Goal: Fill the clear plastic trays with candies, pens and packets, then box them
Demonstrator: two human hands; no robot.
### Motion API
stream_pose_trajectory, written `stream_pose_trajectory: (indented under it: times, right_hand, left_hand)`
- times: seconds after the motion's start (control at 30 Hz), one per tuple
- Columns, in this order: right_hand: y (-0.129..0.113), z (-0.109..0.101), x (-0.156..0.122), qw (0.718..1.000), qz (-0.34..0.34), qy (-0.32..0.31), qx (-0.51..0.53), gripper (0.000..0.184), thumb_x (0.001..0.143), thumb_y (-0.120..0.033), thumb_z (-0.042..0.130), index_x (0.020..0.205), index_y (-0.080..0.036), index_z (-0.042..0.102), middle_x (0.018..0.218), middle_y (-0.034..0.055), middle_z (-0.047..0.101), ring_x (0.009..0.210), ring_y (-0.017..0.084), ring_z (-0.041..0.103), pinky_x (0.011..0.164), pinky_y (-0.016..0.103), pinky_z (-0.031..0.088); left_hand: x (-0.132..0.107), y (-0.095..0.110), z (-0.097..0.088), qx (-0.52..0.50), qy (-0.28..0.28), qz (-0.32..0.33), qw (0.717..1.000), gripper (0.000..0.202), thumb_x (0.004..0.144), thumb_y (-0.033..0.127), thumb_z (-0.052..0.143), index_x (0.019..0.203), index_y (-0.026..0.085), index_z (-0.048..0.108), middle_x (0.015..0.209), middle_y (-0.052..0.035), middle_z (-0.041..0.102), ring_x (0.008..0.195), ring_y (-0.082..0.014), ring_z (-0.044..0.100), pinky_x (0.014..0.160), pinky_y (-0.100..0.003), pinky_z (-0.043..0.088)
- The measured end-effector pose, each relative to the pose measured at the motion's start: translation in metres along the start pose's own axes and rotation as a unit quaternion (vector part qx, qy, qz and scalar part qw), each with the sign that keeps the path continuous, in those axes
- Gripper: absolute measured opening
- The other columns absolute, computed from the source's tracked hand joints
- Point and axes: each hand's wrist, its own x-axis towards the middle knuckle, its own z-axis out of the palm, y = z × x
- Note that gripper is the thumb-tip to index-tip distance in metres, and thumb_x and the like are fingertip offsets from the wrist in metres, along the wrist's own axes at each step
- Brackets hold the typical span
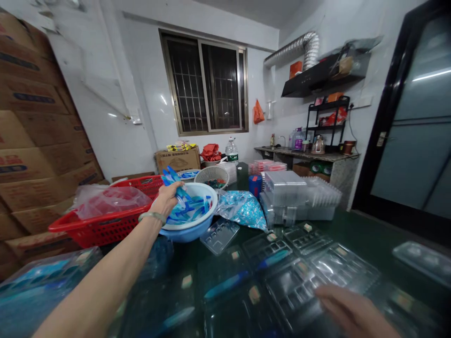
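Note:
My left hand [168,199] reaches forward over a basin and is closed round several blue, pen-like plastic sticks [172,177]. Under it, more blue sticks [188,211] lie in the white and light blue basin [188,237]. My right hand [352,305] is low on the right, smeared by motion, above the clear plastic trays; whether it holds anything does not show. Several clear trays [292,286] with small compartments cover the table, each with a small pale block. A blue stick [227,285] lies in one tray, and another blue stick [274,259] in the one behind it.
A red basket [105,225] holding a plastic bag stands left of the basin. To its right lies a bag of small blue pieces [243,209], beside stacked clear cases [285,188]. A white woven basket [211,176] is behind. Cartons [38,141] are piled at far left.

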Motion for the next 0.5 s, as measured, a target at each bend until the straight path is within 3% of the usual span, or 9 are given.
stream_pose_trajectory:
  times: [0.07, 0.17, 0.27, 0.37, 0.5]
  right_hand:
    - [-0.025, 0.006, 0.007, 0.993, 0.061, -0.033, 0.094, 0.024, 0.086, -0.036, 0.043, 0.094, -0.022, 0.06, 0.074, 0.0028, 0.062, 0.056, 0.013, 0.057, 0.05, 0.021, 0.047]
    - [-0.068, 0.02, 0.016, 0.962, 0.093, -0.032, 0.254, 0.024, 0.084, -0.036, 0.045, 0.093, -0.017, 0.056, 0.071, 0.0012, 0.057, 0.047, 0.008, 0.05, 0.041, 0.018, 0.037]
    - [-0.1, 0.029, 0.019, 0.937, 0.109, 0.013, 0.331, 0.031, 0.083, -0.04, 0.046, 0.101, -0.016, 0.052, 0.07, -0.0005, 0.054, 0.047, 0.007, 0.045, 0.04, 0.017, 0.033]
    - [-0.11, 0.031, 0.011, 0.927, 0.119, 0.041, 0.353, 0.029, 0.078, -0.042, 0.055, 0.084, -0.013, 0.056, 0.06, -0.0036, 0.048, 0.046, 0.006, 0.039, 0.043, 0.017, 0.031]
    - [-0.096, 0.03, -0.01, 0.9, 0.139, 0.016, 0.414, 0.03, 0.074, -0.041, 0.06, 0.068, -0.013, 0.054, 0.053, -0.0056, 0.044, 0.045, 0.005, 0.035, 0.041, 0.017, 0.028]
  left_hand:
    - [-0.031, -0.009, 0.014, -0.036, -0.07, -0.029, 0.996, 0.018, 0.08, 0.025, 0.055, 0.09, 0.011, 0.057, 0.078, -0.0035, 0.059, 0.063, -0.0122, 0.057, 0.055, -0.027, 0.049]
    - [-0.096, -0.04, 0.041, -0.078, -0.19, -0.093, 0.974, 0.013, 0.068, 0.016, 0.065, 0.077, 0.009, 0.059, 0.066, -0.0063, 0.06, 0.055, -0.0149, 0.057, 0.052, -0.028, 0.049]
    - [-0.168, -0.073, 0.06, -0.094, -0.295, -0.154, 0.938, 0.017, 0.063, 0.018, 0.069, 0.074, 0.011, 0.059, 0.061, -0.005, 0.059, 0.051, -0.0149, 0.055, 0.05, -0.027, 0.047]
    - [-0.224, -0.09, 0.069, -0.072, -0.381, -0.16, 0.908, 0.013, 0.063, 0.013, 0.067, 0.072, 0.011, 0.06, 0.058, -0.0027, 0.058, 0.05, -0.0121, 0.053, 0.05, -0.024, 0.044]
    - [-0.261, -0.095, 0.076, -0.042, -0.414, -0.167, 0.894, 0.016, 0.063, 0.012, 0.066, 0.078, 0.011, 0.06, 0.055, -0.0018, 0.057, 0.048, -0.0117, 0.052, 0.047, -0.022, 0.041]
